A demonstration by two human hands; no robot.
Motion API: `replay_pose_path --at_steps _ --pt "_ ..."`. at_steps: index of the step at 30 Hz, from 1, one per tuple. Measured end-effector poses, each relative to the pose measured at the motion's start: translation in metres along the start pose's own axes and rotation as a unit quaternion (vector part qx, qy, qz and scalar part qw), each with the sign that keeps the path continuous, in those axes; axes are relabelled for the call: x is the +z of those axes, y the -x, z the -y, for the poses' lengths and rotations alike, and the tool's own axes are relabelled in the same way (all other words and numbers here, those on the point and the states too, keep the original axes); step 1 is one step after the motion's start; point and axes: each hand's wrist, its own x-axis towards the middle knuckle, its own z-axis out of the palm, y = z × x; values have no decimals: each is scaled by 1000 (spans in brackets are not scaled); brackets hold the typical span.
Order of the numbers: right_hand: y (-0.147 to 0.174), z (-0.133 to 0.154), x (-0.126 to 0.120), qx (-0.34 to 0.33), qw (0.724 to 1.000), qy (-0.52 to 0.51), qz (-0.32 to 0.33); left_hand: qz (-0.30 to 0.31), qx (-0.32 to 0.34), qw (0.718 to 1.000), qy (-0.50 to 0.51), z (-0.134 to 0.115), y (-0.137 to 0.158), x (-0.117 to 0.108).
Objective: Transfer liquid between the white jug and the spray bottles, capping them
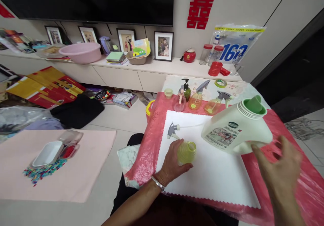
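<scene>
- Left hand (169,163): ungloved, five-fingered, tapering into a slim wrist.
- Silver-coloured bracelet (158,183) around the left wrist: a narrow, rigid-looking band with a bright metallic shine; any engraving is too small to read.
- Left forearm (138,199): bare as far as the view reaches.
- Right hand (285,167): also ungloved, its outline softened by blur; the wrist and lower forearm are bare.
- Black legwear (119,199) over the legs, plain and matt.
- Dark brownish clothing (184,210) at the lap, its details lost in shadow.

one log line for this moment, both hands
left hand: holding yellow-green bottle, uncapped | right hand: open by large jug, contact unclear | spray head: on white mat
</scene>
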Motion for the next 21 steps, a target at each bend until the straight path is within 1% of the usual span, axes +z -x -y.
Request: replay_pose_path --at_steps 1,2,3,4,5,6,7,8,9,10,13,15,16,18,21 --pt "10 10 -8 -33 996 18 -82 2 -6 1000 -1 0 0 0" --pt "18 22 -14 -72 986 8 -150 5 -10 1000 -3 0 1 0" --pt "26 36 -17 -121 982 -37 -140 8 -12 1000 -4 -1 1 0" --pt "31 51 -17 -165 979 -84 -83 10 -13 1000 -5 -1 1 0" --pt "33 66 -14 -204 970 -133 -17 10 -12 1000 -7 -2 1 0" --pt "32 81 -6 -237 953 -182 47 8 -10 1000 -8 -2 2 0" --pt "29 94 5 -264 929 -226 127 4 -8 1000 -8 -2 2 0" --pt "25 106 21 -273 905 -256 202 -2 -6 1000 -7 -1 2 0" --pt "19 116 39 -280 879 -275 273 -9 -4 1000 -5 -1 2 1" --pt "14 124 59 -287 863 -263 320 -16 -1 1000 -1 1 3 1" --pt "3 140 121 -313 837 -211 396 -30 16 999 12 5 3 3" --pt "3 148 155 -325 825 -156 434 -31 33 999 16 7 3 4" --pt "5 151 168 -331 819 -127 452 -32 43 998 15 7 2 4" --pt "11 157 184 -340 806 -75 480 -36 62 997 7 6 1 3" --pt "20 162 193 -345 800 -23 491 -45 76 996 -7 4 -1 2"
